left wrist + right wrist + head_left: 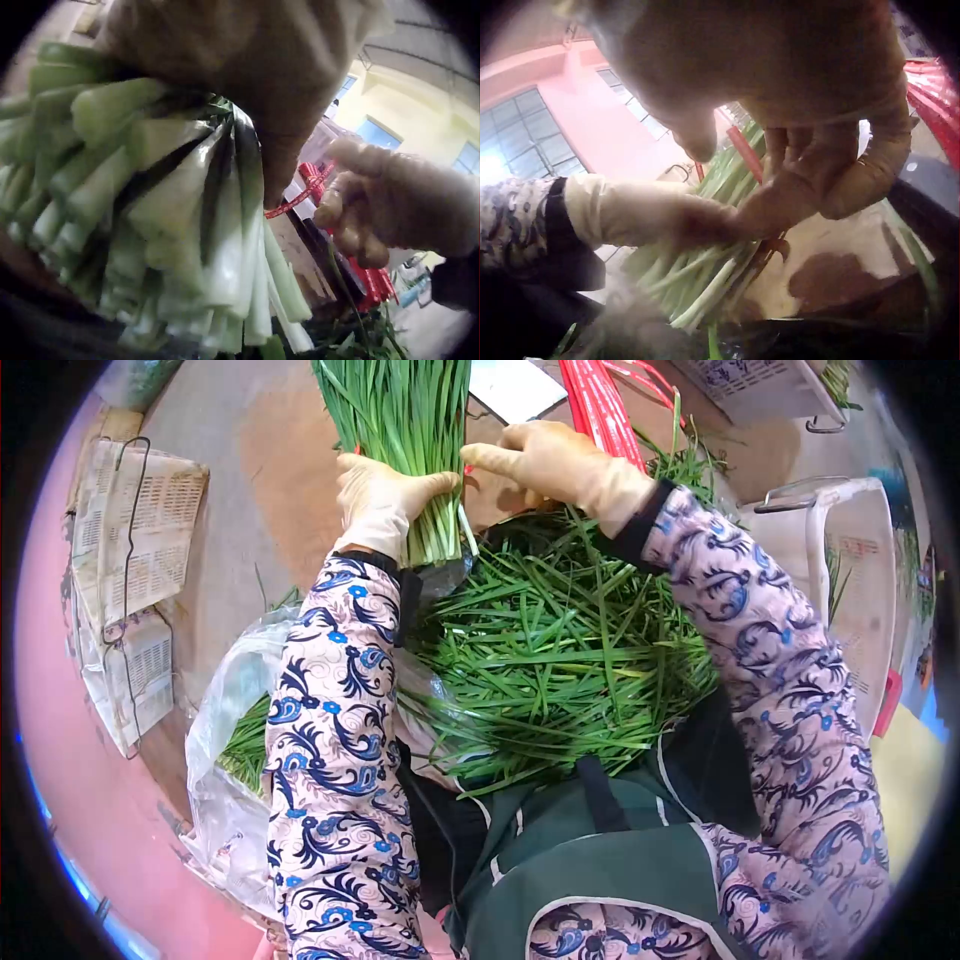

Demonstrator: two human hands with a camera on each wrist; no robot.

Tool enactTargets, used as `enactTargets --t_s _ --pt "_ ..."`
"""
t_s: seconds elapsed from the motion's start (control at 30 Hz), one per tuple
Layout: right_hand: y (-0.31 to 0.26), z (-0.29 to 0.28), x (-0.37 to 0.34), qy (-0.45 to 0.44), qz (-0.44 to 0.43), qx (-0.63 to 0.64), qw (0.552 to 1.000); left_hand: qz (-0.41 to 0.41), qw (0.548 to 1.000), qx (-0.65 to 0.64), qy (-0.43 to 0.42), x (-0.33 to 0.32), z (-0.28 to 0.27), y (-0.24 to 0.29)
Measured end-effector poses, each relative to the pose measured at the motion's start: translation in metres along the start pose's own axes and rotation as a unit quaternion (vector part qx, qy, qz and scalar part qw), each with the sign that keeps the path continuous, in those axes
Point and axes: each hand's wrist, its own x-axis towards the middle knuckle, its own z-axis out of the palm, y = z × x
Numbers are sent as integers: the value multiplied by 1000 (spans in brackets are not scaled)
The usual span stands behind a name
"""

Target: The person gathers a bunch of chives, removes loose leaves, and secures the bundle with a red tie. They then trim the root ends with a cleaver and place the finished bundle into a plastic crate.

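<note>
Green bundle [400,410] in left hand [380,498], red tie [301,198] in right hand [560,465], brown surface [285,450], pink wall [577,105]

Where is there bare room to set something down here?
The brown surface between the left-side white crate and the green bundle looks mostly bare. It's crowded around the right hand: white sheet and red strips beyond, loose leaves heaped below.

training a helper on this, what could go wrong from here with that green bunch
The bunch could splay if the left hand loosens its grip. The red tie could slip from the right hand, which seems to pinch it. The pale stalk angling out at the stem ends might work loose.
</note>
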Motion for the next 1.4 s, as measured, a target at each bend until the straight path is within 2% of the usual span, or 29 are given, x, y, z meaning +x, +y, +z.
enactTargets --t_s 0.03,0.2,0.3,0.33,0.47,0.57,0.6,0.73,0.87,0.97,1.03,1.1,1.13,1.23,1.27,1.37,1.4 --pt "-7 -1 6 -22 36 -1 999 0 1000 -1 0 -1 0 1" --pt "8 16 30 27 -83 -156 984 3 1000 1 25 -1 4 -1" --pt "4 4 19 -20 -20 -45 999 -9 1000 4 22 -1 4 0" --pt "3 1 19 -14 -6 -76 997 3 1000 -4 18 0 4 -2" --pt "4 1 22 -9 33 -10 999 5 999 0 31 1 7 -2" --pt "17 18 37 34 37 144 988 9 999 -5 31 -1 6 -3" --pt "17 19 44 25 19 93 995 9 1000 -13 26 0 4 -3" --pt "12 8 37 21 48 112 992 3 999 -2 53 -4 7 -2" --pt "7 8 41 40 16 90 995 10 998 -17 53 -11 2 0" --pt "-2 19 43 68 -134 138 979 8 997 -11 70 -17 2 2" --pt "-21 22 40 82 -202 -4 976 2 996 8 86 -17 6 4" --pt "-44 28 39 81 -237 -83 965 -4 996 15 88 -15 7 5" --pt "-47 38 48 124 -303 -100 940 6 996 12 87 -15 6 4" --pt "-68 43 56 96 -266 -128 950 35 996 6 80 -18 4 -4" --pt "-67 47 60 100 -264 -123 951 48 993 -8 110 -18 9 -7" --pt "-65 38 59 95 -307 -114 940 33 989 -21 142 -18 12 -3" --pt "-69 31 54 85 -281 -68 953 34 989 -22 145 -20 13 -1"
